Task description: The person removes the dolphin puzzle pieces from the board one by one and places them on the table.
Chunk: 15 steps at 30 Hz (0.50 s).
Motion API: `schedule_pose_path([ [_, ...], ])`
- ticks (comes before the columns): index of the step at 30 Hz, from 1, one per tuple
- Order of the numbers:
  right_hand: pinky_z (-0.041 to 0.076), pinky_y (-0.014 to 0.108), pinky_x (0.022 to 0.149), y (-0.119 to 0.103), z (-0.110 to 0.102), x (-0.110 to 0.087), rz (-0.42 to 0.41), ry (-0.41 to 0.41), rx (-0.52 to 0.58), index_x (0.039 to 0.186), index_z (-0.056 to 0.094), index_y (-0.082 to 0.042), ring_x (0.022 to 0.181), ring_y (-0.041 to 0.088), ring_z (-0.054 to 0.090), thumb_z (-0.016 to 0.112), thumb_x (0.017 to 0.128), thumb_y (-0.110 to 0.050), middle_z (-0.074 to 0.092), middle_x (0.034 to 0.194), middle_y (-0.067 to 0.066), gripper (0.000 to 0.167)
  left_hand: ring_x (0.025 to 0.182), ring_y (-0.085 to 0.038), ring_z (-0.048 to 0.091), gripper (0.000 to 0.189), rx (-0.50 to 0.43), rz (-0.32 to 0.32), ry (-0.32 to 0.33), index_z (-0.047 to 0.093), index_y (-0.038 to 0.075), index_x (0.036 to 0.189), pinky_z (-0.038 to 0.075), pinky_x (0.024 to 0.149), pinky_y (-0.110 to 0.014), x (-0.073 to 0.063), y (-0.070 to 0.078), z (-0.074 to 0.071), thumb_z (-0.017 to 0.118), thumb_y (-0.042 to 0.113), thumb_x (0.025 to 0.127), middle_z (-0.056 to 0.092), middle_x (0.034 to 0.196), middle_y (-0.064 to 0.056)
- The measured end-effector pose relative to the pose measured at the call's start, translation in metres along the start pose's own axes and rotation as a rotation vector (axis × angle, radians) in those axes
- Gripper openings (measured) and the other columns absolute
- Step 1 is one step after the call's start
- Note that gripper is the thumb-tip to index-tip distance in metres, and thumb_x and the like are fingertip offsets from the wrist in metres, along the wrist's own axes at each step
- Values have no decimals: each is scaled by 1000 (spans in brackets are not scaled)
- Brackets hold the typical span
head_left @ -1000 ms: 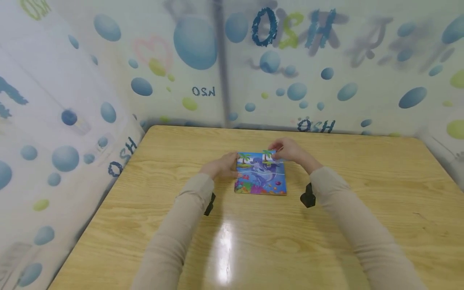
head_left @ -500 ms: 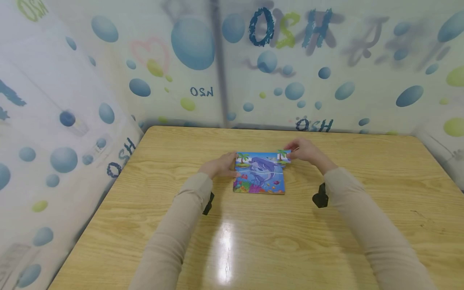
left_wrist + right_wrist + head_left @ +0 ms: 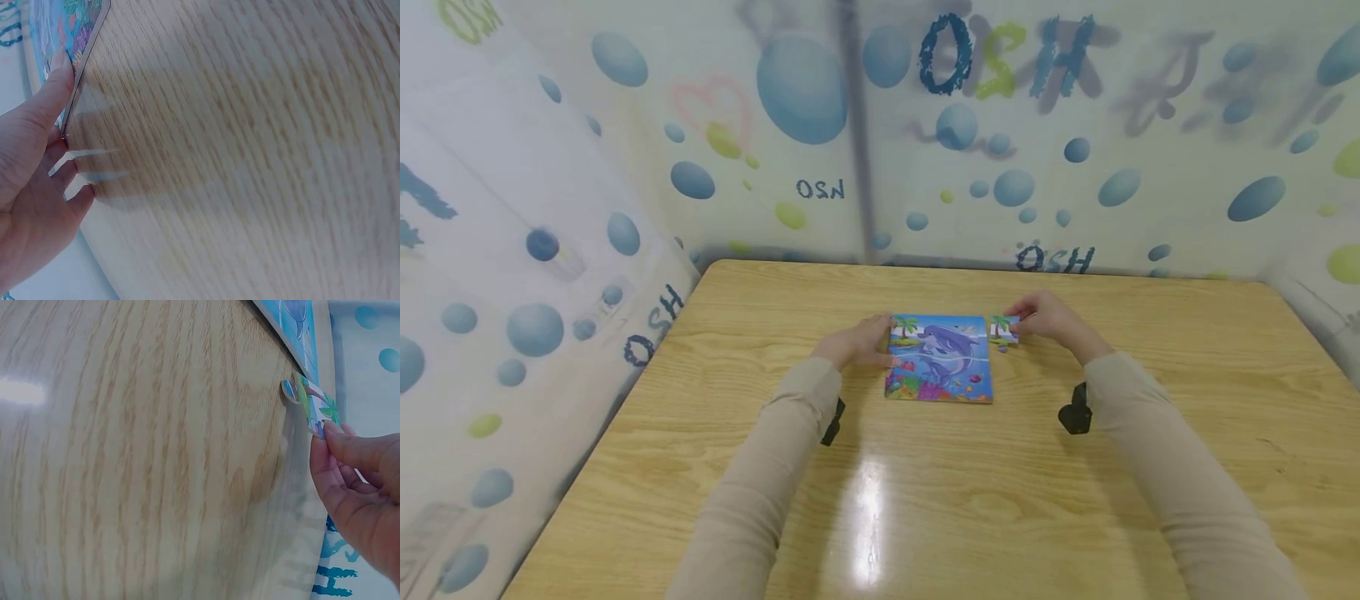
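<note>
A square dolphin puzzle (image 3: pixel 946 354) lies flat on the wooden table, its picture showing sea, coral and a palm tree. At its left edge my left hand (image 3: pixel 856 342) holds it; the left wrist view shows the thumb (image 3: pixel 57 78) on the picture and the fingers along the edge. My right hand (image 3: pixel 1051 320) pinches a small puzzle piece (image 3: pixel 1002 328) with a palm tree on it, just off the puzzle's upper right corner. In the right wrist view, thumb and forefinger grip the piece (image 3: pixel 317 403), which is tilted and has a rounded tab.
The wooden table (image 3: pixel 940 492) runs out to both sides and toward me. Behind it stands a wall (image 3: pixel 910 167) with blue and green bubble prints. Dark wrist-worn devices (image 3: pixel 1075 410) hang under the sleeves.
My right hand has carried the palm-tree piece rightward, from over the puzzle's upper part to just beyond its right edge. The left hand has stayed on the puzzle's left edge.
</note>
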State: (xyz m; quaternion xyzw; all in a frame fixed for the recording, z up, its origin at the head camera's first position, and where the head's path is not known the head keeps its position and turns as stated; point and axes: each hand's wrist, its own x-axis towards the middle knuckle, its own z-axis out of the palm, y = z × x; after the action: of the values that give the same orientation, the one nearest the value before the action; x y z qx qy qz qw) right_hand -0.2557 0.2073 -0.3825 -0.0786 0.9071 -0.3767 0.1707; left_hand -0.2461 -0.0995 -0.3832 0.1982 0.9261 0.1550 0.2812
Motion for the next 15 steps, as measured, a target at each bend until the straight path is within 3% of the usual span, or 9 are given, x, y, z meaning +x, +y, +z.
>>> schedule_pose_path([
  [8,48,30,77,1,-2,2,37,-11,-38,115,59,6,94,28,54,60,87,-8,58,108,23,32,143,-27,3,79,-26,11,9,12,7,146,8,118,-40,-1,-1,1,57,36,88,1,155,-13],
  [15,47,25,68,20,-3,14,-23,-35,34,104,66,1,81,22,53,68,82,-14,63,92,14,27,143,-29,5,81,2,12,13,13,6,146,9,118,-41,1,-2,2,58,38,87,4,154,-14],
])
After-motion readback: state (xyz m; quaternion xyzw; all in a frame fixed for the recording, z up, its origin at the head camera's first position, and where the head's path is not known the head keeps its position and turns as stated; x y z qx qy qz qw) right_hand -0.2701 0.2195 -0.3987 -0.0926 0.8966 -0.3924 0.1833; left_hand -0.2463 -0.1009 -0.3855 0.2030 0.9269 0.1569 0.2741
